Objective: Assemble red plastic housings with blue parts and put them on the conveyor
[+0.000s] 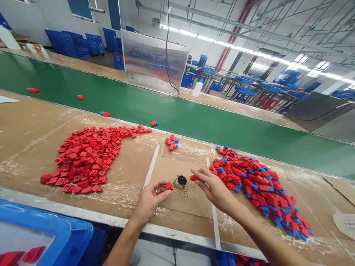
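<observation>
A red pile (83, 159) is lying toward the table's (27, 125) left edge, a red-and-blue pile (260, 192) toward its right, and a small cluster (172, 143) at the far edge. Near the front edge, the left hand (151, 199) is pinching a red piece (169, 186) and the right hand (215, 188) a second red piece (194, 178), flanking a round dark cup (181, 181). A green belt (194, 118) is lying behind.

Cardboard-covered bench (33, 125) bearing red pieces (83, 159), red-blue pieces (263, 192)
</observation>
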Demonstrator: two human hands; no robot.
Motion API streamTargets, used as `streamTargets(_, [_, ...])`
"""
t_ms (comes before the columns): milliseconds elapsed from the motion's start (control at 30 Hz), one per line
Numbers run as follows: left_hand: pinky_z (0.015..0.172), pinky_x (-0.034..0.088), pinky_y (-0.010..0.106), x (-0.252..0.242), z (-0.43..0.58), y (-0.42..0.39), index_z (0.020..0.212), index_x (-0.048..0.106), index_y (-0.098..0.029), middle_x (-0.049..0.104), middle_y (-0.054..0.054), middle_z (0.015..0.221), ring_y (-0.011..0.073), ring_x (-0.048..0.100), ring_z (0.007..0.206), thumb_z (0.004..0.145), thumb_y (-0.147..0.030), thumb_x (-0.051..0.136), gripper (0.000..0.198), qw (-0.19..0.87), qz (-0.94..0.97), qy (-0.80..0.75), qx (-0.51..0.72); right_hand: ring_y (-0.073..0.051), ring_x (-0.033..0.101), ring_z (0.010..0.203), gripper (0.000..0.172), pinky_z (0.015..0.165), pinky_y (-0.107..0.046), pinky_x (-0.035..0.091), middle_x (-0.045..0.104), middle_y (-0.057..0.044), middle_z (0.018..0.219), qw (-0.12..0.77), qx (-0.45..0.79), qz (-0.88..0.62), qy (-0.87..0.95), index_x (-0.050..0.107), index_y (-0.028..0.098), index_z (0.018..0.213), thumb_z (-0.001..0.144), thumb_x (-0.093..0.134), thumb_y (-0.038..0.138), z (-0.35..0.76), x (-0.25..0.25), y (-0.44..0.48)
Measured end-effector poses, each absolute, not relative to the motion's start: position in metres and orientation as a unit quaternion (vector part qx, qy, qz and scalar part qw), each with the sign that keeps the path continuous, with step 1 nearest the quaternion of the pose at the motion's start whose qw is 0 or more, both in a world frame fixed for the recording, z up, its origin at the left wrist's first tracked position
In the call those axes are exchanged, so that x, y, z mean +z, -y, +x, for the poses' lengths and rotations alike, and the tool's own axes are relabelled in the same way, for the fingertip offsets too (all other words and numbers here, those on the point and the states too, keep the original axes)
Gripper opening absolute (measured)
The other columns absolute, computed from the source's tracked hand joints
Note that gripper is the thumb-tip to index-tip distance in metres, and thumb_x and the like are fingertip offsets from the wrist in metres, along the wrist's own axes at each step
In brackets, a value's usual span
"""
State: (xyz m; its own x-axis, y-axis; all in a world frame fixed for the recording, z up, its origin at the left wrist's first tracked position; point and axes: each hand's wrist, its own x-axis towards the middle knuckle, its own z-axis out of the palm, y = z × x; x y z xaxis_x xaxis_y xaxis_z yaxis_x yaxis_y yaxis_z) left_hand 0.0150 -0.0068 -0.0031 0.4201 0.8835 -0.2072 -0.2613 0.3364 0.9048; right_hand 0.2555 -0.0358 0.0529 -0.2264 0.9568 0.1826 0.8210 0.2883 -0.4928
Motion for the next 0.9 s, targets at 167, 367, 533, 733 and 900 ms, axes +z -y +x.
streamTargets(167, [0.08, 0.046, 0.025, -0.004, 0.015, 0.01, 0.097, 0.07, -0.016, 0.073, 0.006, 0.092, 0.0167, 0.064, 0.085, 0.072, -0.029, 0.076, 0.028, 0.712, 0.45, -0.38, 0.383, -0.022, 0.062, 0.096, 0.03, 0.082, -0.036, 0.051, 0.064, -0.01, 0.107, 0.242, 0.137, -0.589, 0.759, 0.056, 0.02, 0.123, 0.094, 0.049, 0.025, 0.251, 0.051, 0.043])
streamTargets(367, [0.076, 0.046, 0.025, -0.001, 0.016, 0.013, 0.095, 0.07, -0.017, 0.072, 0.006, 0.091, 0.0171, 0.062, 0.082, 0.074, -0.032, 0.074, 0.026, 0.694, 0.477, -0.375, 0.388, -0.021, 0.064, 0.086, 0.019, 0.075, -0.033, 0.051, 0.067, -0.008, 0.098, 0.223, 0.146, -0.582, 0.768, 0.062, 0.02, 0.108, 0.092, 0.053, 0.024, 0.246, 0.051, 0.041])
streamTargets(533, [0.075, 0.046, 0.024, 0.001, 0.015, 0.014, 0.095, 0.069, -0.016, 0.068, 0.005, 0.088, 0.0155, 0.059, 0.081, 0.076, -0.032, 0.072, 0.025, 0.692, 0.483, -0.37, 0.388, -0.02, 0.064, 0.084, 0.019, 0.073, -0.031, 0.051, 0.066, -0.008, 0.095, 0.225, 0.133, -0.576, 0.775, 0.064, 0.02, 0.106, 0.092, 0.054, 0.025, 0.245, 0.052, 0.039])
streamTargets(733, [0.073, 0.047, 0.024, 0.003, 0.014, 0.015, 0.094, 0.068, -0.016, 0.065, 0.004, 0.085, 0.0143, 0.056, 0.078, 0.079, -0.035, 0.07, 0.025, 0.7, 0.482, -0.358, 0.385, -0.02, 0.064, 0.082, 0.021, 0.072, -0.031, 0.051, 0.065, -0.007, 0.092, 0.213, 0.127, -0.575, 0.78, 0.065, 0.019, 0.107, 0.093, 0.052, 0.027, 0.241, 0.055, 0.039])
streamTargets(900, [0.067, 0.046, 0.024, 0.002, 0.014, 0.015, 0.097, 0.069, -0.016, 0.065, 0.004, 0.085, 0.0134, 0.056, 0.072, 0.078, -0.037, 0.07, 0.028, 0.704, 0.477, -0.358, 0.385, -0.02, 0.064, 0.079, 0.024, 0.071, -0.032, 0.052, 0.066, -0.008, 0.091, 0.203, 0.127, -0.578, 0.78, 0.066, 0.02, 0.109, 0.094, 0.05, 0.029, 0.239, 0.058, 0.038])
